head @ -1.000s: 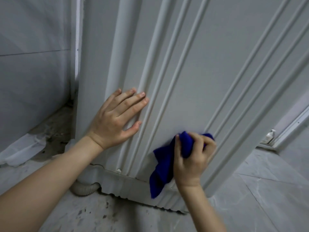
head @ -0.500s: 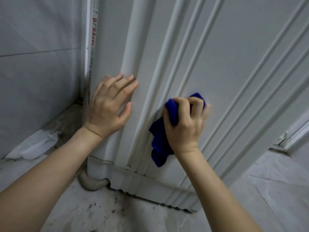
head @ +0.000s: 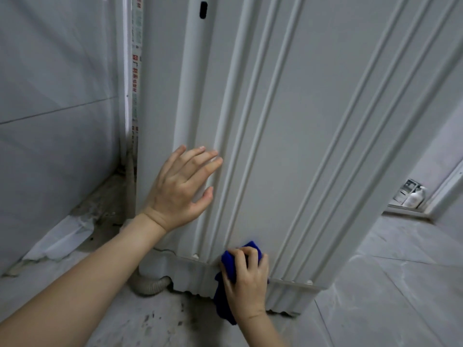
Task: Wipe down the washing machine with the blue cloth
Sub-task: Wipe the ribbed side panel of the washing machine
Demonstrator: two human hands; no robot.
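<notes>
The washing machine (head: 313, 126) fills the view, showing a white side panel with long raised ribs. My left hand (head: 181, 191) lies flat on the panel near its left corner, fingers straight and spread. My right hand (head: 246, 281) grips the bunched blue cloth (head: 229, 265) and presses it against the panel's bottom edge, where the panel meets the ribbed base. A tail of the cloth hangs down below my right wrist.
A grey tiled wall (head: 55, 96) stands close on the left. A corrugated drain hose (head: 150, 286) curls out under the machine's left corner. The floor (head: 155, 321) below is dirty. A white bottle (head: 416, 197) stands on a ledge at far right.
My right hand has carried the cloth down the panel from mid-height to the bottom edge. My left hand has stayed flat on the panel, with its fingers a little further right across the ribs.
</notes>
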